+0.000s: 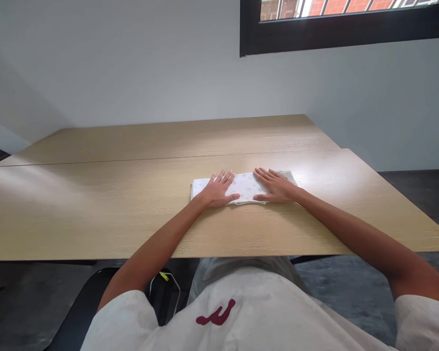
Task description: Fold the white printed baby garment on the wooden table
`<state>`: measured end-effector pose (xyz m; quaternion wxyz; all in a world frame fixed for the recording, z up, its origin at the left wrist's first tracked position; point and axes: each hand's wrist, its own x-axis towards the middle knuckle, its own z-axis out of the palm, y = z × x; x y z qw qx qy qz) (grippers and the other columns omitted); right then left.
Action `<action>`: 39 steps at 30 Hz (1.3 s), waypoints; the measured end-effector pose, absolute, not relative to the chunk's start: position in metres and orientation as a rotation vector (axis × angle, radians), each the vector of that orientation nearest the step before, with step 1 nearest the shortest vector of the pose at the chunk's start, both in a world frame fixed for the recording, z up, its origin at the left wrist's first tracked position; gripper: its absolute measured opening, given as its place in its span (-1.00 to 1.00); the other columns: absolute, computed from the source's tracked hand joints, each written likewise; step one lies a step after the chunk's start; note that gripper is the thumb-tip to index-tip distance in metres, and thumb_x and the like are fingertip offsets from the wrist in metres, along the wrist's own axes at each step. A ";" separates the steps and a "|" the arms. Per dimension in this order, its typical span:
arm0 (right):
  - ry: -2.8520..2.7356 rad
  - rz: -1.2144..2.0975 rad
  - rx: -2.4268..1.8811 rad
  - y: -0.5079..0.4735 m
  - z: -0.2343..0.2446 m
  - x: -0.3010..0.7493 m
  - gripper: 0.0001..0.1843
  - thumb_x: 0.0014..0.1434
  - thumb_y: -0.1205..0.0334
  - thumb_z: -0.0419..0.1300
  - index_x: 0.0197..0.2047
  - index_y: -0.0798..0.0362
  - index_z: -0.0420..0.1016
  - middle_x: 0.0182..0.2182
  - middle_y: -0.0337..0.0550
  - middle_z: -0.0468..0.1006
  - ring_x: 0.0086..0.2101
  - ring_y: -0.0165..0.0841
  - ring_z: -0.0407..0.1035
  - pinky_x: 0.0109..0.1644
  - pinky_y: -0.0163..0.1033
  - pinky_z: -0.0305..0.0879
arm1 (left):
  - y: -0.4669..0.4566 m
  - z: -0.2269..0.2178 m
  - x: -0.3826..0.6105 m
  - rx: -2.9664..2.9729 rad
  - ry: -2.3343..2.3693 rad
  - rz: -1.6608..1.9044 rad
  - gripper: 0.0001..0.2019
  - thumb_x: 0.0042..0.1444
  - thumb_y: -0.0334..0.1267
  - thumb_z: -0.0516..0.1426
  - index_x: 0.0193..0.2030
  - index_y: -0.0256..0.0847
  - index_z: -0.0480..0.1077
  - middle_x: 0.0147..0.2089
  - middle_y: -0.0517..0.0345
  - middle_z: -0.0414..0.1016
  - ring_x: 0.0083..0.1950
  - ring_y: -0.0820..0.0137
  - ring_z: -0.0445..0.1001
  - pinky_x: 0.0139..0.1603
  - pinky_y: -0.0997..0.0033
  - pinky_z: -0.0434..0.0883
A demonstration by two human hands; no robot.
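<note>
A folded white cloth (247,186) with a small faint print lies flat on the wooden table in front of me, longer from side to side than front to back. My left hand (218,190) rests palm down on its left part, fingers spread and thumb pointing inward. On the right part lies my right hand (274,185), also palm down with its fingers stretched out. A greyish patch of cloth shows beyond the right hand at the far right end. Both palms hide some of the fabric beneath them.
The light wooden table (95,209) has a seam running across it, and its front edge is close to my body. Behind it stands a pale wall (149,63) with a dark-framed window (314,41) at upper right. A black chair (84,302) is at lower left.
</note>
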<state>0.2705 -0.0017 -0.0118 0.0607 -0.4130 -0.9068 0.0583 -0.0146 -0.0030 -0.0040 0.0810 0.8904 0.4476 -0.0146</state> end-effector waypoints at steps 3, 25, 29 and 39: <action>-2.733 0.175 -1.252 0.001 -0.013 0.272 0.14 0.17 -0.52 -0.11 0.52 0.11 -0.29 0.44 0.07 -0.20 0.41 0.03 -0.23 0.46 0.21 -0.21 | 0.002 -0.004 -0.017 2.663 1.336 -0.040 -0.09 0.24 0.38 -0.27 0.53 -0.22 -0.28 0.56 0.02 -0.36 0.56 0.08 -0.39 0.50 -0.12 -0.27; -2.761 0.129 -1.265 0.015 -0.011 0.288 0.10 0.15 -0.54 -0.10 0.51 -0.02 -0.26 0.44 -0.03 -0.20 0.41 0.01 -0.21 0.46 0.24 -0.19 | 0.024 -0.004 -0.043 2.566 1.497 -0.028 -0.19 0.29 0.31 -0.27 0.53 -0.12 -0.30 0.56 0.06 -0.44 0.56 0.11 -0.44 0.50 -0.14 -0.29; -2.771 0.111 -1.310 0.018 -0.010 0.294 0.12 0.15 -0.55 -0.10 0.51 0.03 -0.22 0.44 0.01 -0.18 0.41 0.02 -0.21 0.46 0.23 -0.20 | 0.023 -0.002 -0.046 2.575 1.488 -0.045 -0.14 0.25 0.36 -0.25 0.53 -0.09 -0.32 0.56 0.06 -0.45 0.56 0.08 -0.45 0.49 -0.17 -0.30; -2.782 0.064 -1.302 0.016 -0.010 0.302 0.10 0.17 -0.52 -0.09 0.51 0.04 -0.25 0.44 0.03 -0.20 0.40 0.05 -0.21 0.46 0.27 -0.25 | 0.002 0.010 -0.031 2.772 1.387 0.098 -0.41 0.39 0.04 -0.16 0.48 -0.12 0.02 0.55 0.01 -0.23 0.56 0.11 -0.32 0.50 -0.15 -0.25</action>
